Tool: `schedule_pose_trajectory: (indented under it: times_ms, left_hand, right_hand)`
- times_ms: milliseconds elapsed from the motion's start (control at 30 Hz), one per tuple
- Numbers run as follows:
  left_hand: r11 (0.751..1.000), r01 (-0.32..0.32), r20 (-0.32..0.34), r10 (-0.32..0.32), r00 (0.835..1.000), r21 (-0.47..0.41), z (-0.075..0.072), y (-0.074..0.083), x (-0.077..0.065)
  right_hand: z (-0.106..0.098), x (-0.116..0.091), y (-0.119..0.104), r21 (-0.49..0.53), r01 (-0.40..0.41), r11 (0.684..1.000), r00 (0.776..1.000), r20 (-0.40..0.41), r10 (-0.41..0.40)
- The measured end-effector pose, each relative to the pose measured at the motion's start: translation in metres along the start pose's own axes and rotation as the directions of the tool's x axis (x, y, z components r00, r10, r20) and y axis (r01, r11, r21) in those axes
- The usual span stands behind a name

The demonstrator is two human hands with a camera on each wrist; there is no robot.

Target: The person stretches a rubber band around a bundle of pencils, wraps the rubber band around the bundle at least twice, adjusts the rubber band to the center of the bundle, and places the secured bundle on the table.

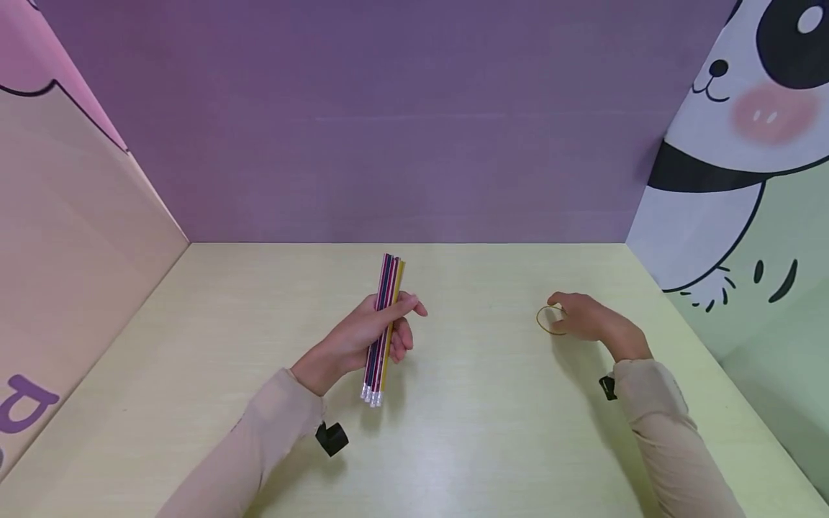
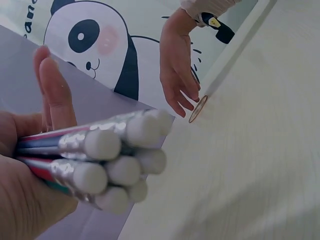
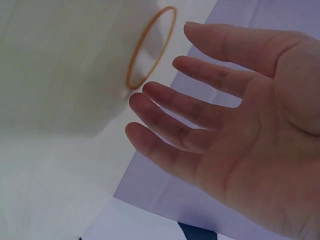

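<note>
My left hand (image 1: 355, 335) grips a bundle of several pencils (image 1: 391, 277), held upright above the table with the thumb across them. Their white eraser ends (image 2: 124, 170) and silver ferrules point down and toward me; the barrels are dark, red and yellow striped. Over at the right, a thin orange-yellow rubber band (image 3: 132, 65) lies as an oval loop on the table. Just beside it is my right hand (image 1: 586, 319), fingers spread and loosely bent. In the right wrist view these fingertips (image 3: 137, 100) are close to the band but do not pinch it.
The pale wood-look table (image 1: 466, 432) spans the space below both hands. A purple wall panel (image 1: 414, 122) closes the back, with a pink-beige panel (image 1: 78, 216) at left and a panda-printed green panel (image 1: 764, 302) at right. Black wrist cameras (image 1: 332, 439) hang under the sleeves.
</note>
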State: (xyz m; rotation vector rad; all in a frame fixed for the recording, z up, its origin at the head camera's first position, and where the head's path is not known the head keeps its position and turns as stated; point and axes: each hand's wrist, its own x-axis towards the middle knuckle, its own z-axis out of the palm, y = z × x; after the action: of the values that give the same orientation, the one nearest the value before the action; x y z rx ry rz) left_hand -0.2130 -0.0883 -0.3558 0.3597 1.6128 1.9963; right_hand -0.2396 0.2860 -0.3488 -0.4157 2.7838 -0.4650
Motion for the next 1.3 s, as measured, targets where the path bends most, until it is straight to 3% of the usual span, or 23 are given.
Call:
schedule_pose_trajectory:
  times_ms: [567, 933, 1067, 1300]
  left_hand:
    - [0.999, 0.022, 0.104, -0.024, 0.994, 0.026, 0.009, -0.004, 0.000]
    - [0.999, 0.034, 0.098, -0.038, 0.994, 0.040, 0.010, -0.007, -0.001]
    - [0.999, 0.033, 0.100, -0.037, 0.994, 0.039, 0.010, -0.007, -0.001]
    - [0.998, 0.034, 0.108, -0.038, 0.993, 0.043, 0.009, -0.008, 0.000]
  right_hand:
    - [0.008, 0.011, 0.025, -0.009, -0.138, 0.990, 0.989, -0.060, 0.138]
    - [0.011, 0.011, 0.023, -0.024, -0.113, 0.993, 0.992, -0.061, 0.111]
    - [0.009, 0.007, 0.024, 0.029, -0.089, 0.996, 0.993, -0.080, 0.091]
    - [0.007, 0.008, 0.034, 0.242, -0.058, 0.969, 0.982, -0.159, 0.098]
